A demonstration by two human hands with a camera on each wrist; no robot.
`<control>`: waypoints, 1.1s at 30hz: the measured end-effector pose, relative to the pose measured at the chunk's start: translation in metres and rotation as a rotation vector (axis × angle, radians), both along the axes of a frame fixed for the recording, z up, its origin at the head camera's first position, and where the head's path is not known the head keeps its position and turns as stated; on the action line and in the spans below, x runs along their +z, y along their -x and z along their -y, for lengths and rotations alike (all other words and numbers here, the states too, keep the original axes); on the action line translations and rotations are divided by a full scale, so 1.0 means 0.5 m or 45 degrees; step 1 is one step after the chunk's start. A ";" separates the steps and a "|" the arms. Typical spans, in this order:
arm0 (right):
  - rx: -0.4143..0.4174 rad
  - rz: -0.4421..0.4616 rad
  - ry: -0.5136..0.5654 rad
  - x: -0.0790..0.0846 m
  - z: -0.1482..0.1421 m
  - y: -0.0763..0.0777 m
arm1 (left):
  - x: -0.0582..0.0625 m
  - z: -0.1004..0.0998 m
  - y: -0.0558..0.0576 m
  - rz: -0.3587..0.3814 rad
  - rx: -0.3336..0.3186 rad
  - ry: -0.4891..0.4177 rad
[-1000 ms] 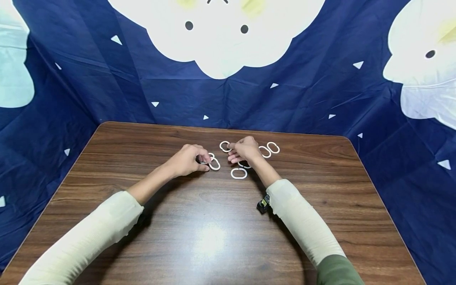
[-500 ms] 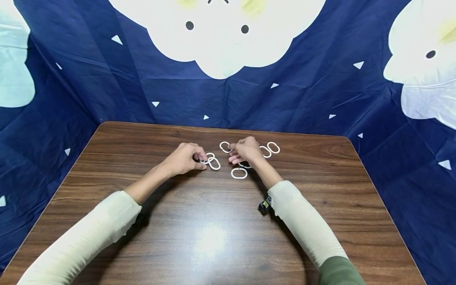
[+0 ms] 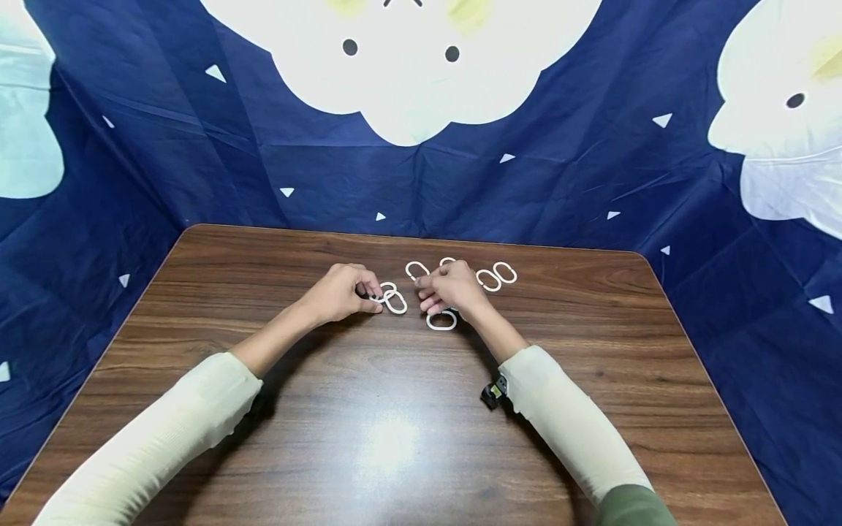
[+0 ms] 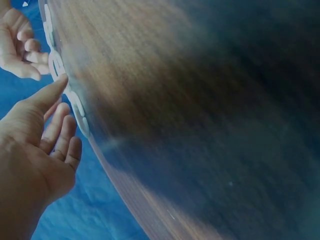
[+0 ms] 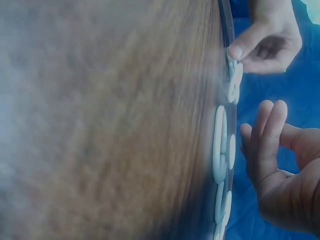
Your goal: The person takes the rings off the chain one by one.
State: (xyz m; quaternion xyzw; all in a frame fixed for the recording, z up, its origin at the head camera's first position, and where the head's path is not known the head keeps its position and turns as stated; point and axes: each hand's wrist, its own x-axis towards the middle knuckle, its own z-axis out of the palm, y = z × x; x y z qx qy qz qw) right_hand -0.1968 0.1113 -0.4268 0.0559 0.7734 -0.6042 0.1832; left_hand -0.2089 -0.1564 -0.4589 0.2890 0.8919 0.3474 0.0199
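White oval links, some with a visible small gap, lie near the table's far side. My left hand (image 3: 338, 292) is beside two interlocked links (image 3: 404, 302), thumb and fingertips apart around one link's near end. In the left wrist view its thumb tip overlaps the row of links, the other fingers loosely bent. My right hand (image 3: 454, 286) hovers over the right group, fingertips close to a link (image 3: 409, 266) on its left. In the right wrist view that hand (image 5: 285, 170) has relaxed fingers with nothing between them. It partly hides a link (image 3: 447, 259) behind it and another (image 3: 441, 329) in front.
Two more links lie right of my right hand, one (image 3: 492, 290) close beside the other (image 3: 515, 275). The brown wooden table (image 3: 368, 394) ends just beyond the links, against a blue cloth backdrop (image 3: 421, 190) with cloud shapes. A small black camera (image 3: 493, 392) sits at my right wrist.
My left hand has drawn back slightly left, showing more of the interlocked links. The right hand has moved slightly toward me, uncovering a link behind it and covering part of the nearest one.
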 end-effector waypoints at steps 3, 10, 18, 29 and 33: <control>0.036 0.019 0.010 0.003 0.002 -0.012 | -0.014 0.005 0.010 -0.003 -0.008 -0.011; 0.138 0.050 0.025 0.006 0.012 -0.032 | 0.018 -0.005 -0.009 0.017 0.024 0.014; 0.273 0.102 -0.007 0.001 0.030 -0.036 | 0.031 -0.013 -0.020 0.031 0.035 0.037; 0.382 0.142 -0.030 0.003 0.049 -0.031 | -0.051 0.007 0.026 -0.029 -0.036 -0.028; 0.397 0.148 -0.039 0.005 0.051 -0.032 | -0.051 0.007 0.029 -0.016 -0.037 -0.017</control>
